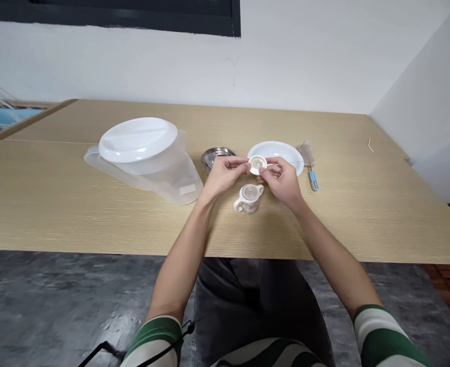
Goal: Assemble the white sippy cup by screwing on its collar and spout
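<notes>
Fingers (243,164) of both hands pinched a small round white lid (257,164), the left hand (223,176) gripping its left rim, the right hand (282,179) its right rim; the disc's flat face was turned toward the camera, held above the tabletop (56,204). Just near of it stood a small white two-handled cup (248,199), upright, its mouth up. Beyond the hands lay a smooth white oval plate (280,151) and a metal bowl (213,154). A bottle brush (311,168) with a blue handle lay right, long axis running near-far. A translucent plastic pitcher (148,158) sat left. Pale wood-grain stayed open toward the near edge.
</notes>
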